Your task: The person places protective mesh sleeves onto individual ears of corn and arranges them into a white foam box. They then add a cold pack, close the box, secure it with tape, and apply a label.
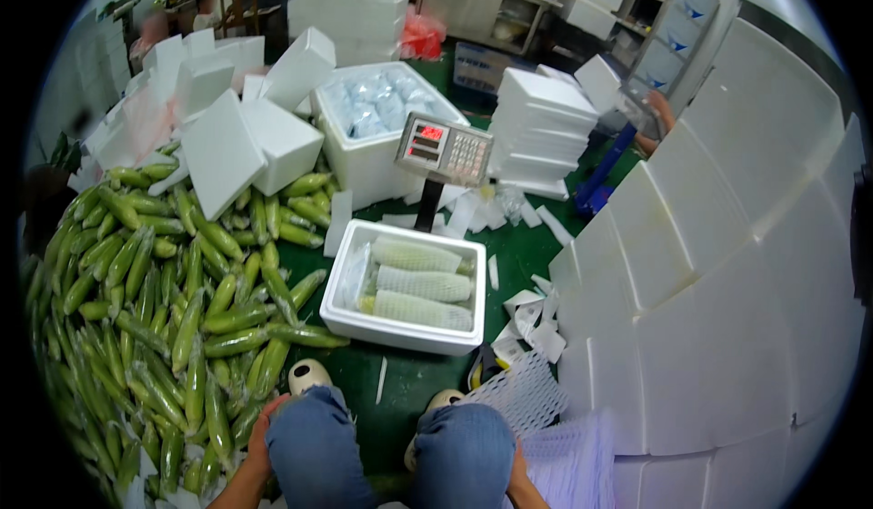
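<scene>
"Where are the hands?"

"The left hand [261,436] is beside the left knee [314,441], near a heap of wrapped green vegetables [195,327]; the right hand [519,469], partly hidden, is beside the right knee [464,450], near white netting [518,393]."

"And ahead?"

"An open foam box [400,335] holding three net-wrapped vegetables [424,283], with a scale [466,156] behind it, its display [429,133] lit red."

The head-worn fisheye camera looks down and forward over blue denim-clad knees [464,454] close below, past a white rectangular foam box [400,334] mid-view, to a silver metal cabinet [466,1] well beyond.
</scene>
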The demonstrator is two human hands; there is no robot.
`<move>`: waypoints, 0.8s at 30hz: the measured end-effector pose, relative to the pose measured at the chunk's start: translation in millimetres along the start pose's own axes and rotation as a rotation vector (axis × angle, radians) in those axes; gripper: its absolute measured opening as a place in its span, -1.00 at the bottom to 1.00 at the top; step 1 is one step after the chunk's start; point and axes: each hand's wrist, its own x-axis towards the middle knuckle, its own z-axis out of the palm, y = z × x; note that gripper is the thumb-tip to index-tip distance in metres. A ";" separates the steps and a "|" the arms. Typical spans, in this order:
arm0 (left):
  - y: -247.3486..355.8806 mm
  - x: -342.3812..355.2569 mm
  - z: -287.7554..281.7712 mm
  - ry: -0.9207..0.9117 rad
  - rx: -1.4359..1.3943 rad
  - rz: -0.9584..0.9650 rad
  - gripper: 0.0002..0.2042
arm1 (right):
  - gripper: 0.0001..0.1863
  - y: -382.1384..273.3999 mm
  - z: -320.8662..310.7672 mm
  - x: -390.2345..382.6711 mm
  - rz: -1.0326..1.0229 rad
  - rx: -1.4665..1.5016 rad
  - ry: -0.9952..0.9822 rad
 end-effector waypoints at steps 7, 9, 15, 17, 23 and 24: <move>-137.0 -76.2 -70.6 0.224 0.568 -0.314 -0.72 | -0.37 71.4 -15.3 -3.2 0.176 -0.013 0.125; -132.7 -89.9 -65.1 0.175 0.600 -0.333 -0.73 | -0.39 82.1 -20.0 0.7 0.181 0.006 0.176; -61.7 -30.5 -54.3 0.025 0.673 -0.114 -0.78 | -0.41 97.8 -20.4 37.1 0.167 0.079 0.271; -24.6 37.0 -46.8 0.193 0.697 0.036 -0.85 | -0.41 103.5 -28.6 49.3 0.154 0.097 0.313; 47.1 299.6 -91.4 0.379 0.227 0.129 -0.81 | -0.41 132.4 -58.9 76.6 0.103 0.174 0.459; 51.7 333.6 -130.3 0.365 0.074 0.083 -0.77 | -0.43 115.7 -23.2 80.0 0.071 0.143 0.484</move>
